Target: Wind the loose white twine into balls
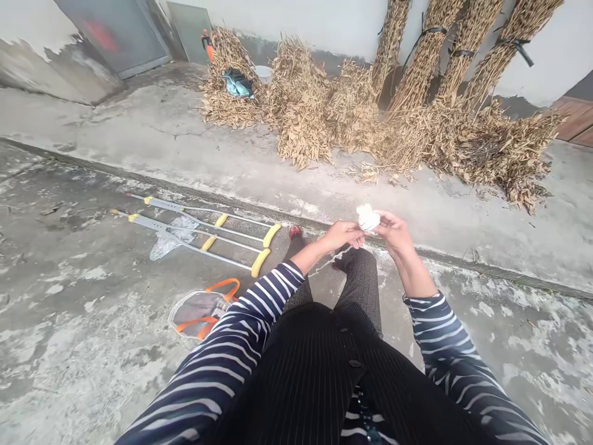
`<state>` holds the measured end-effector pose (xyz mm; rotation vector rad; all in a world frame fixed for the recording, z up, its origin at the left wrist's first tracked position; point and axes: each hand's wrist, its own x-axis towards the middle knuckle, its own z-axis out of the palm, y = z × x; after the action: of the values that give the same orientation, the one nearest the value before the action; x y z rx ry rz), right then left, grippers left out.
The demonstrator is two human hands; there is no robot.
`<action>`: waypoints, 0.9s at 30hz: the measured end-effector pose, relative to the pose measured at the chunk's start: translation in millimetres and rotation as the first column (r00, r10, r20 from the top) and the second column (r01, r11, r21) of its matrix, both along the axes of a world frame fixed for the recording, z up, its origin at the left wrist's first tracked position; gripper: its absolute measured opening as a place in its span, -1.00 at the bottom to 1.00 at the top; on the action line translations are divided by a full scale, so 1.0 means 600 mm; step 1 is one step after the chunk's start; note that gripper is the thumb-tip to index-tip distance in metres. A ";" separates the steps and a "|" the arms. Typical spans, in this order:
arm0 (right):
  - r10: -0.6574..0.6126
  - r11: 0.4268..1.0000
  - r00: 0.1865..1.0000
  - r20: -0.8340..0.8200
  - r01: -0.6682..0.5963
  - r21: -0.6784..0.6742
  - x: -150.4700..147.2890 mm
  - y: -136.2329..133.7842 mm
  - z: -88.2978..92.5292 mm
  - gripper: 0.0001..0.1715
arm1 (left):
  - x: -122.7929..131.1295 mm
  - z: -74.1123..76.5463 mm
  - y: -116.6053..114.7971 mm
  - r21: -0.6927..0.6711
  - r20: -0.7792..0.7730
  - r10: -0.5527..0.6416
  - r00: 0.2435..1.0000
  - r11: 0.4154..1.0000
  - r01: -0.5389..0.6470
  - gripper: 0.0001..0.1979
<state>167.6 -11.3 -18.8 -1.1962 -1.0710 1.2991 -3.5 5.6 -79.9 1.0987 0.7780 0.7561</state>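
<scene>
Head view, straight down over the body: closest, a dark ribbed cardigan (315,383) with buttons down its front, and striped sleeves (222,352) reaching forward on both sides. Just past them, above the knees of herringbone trousers (364,284), a white wad (368,217), crumpled and too plain to identify, pinched between the fingertips of the left hand (343,235) and the curled fingers of the right hand (396,238). Both hands close together, neither spread, with nothing in the way. Held up like that, probably to keep it off the grimy concrete. Left of a red shoe (295,232), a pair of crutches (194,228) with yellow grips, laid flat side by side, seemingly parked within reach and clear of the legs. Under and near them, a clear plastic bag (173,244) and an orange-handled bag (199,315). Farther off, past a concrete ledge (486,228), dried bean plants (315,111) heaped with a blue cloth (238,83) on top, and strapped bundles (428,55) leaning against a wall (324,25).
</scene>
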 end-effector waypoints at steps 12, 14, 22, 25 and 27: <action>-0.492 0.781 0.847 -0.201 0.532 0.327 0.097 0.055 0.096 -0.57 | -0.104 -0.074 -0.024 0.045 -0.340 -0.078 0.937 0.994 0.100 -0.69; -0.556 0.697 0.793 -0.248 0.608 0.380 0.113 0.058 0.124 -0.55 | -0.120 -0.076 -0.025 0.037 -0.395 -0.077 0.915 0.994 0.100 -0.69; -0.396 0.801 0.915 -0.072 0.383 0.459 0.091 0.047 0.127 -0.56 | -0.096 -0.014 0.035 0.312 -0.563 0.308 0.767 0.939 -0.147 -0.62; -0.175 0.937 0.982 0.069 0.145 0.317 0.042 0.032 0.091 -0.57 | -0.036 0.030 0.052 0.412 -0.395 0.309 0.865 0.901 -0.134 -0.45; -0.083 0.961 0.992 0.099 0.054 0.270 0.015 0.026 0.071 -0.57 | 0.006 0.045 0.053 0.413 -0.242 0.261 0.934 0.899 -0.145 -0.45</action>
<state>176.6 4.4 23.5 -1.0989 -1.2304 1.0078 0.0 37.5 -53.1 1.5297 1.0345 0.9688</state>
